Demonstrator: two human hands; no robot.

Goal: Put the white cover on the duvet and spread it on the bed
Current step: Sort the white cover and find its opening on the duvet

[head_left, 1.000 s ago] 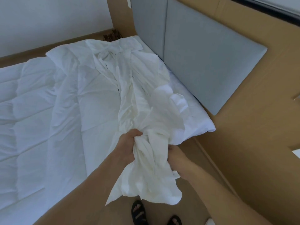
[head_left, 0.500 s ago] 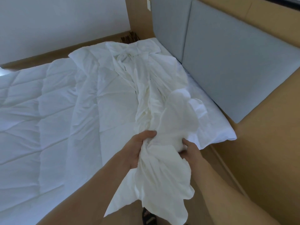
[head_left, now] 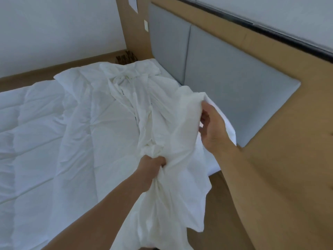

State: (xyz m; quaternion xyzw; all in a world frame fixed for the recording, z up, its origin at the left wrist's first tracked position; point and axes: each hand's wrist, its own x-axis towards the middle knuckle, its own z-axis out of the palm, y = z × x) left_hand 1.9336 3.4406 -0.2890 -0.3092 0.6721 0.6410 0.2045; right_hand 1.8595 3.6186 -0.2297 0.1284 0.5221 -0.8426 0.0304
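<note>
Right hand (head_left: 213,128) has risen, pinching white cover (head_left: 162,123); left hand (head_left: 152,167) grips its bunch.

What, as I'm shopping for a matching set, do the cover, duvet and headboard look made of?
The cover: thin woven cloth, likely cotton, matte; it creases and bunches. The duvet: soft padded fabric, stitched in puffy quilted squares; filling unknown. The headboard: grey upholstered panels, matte textile by the look, with a seam between them.
</note>
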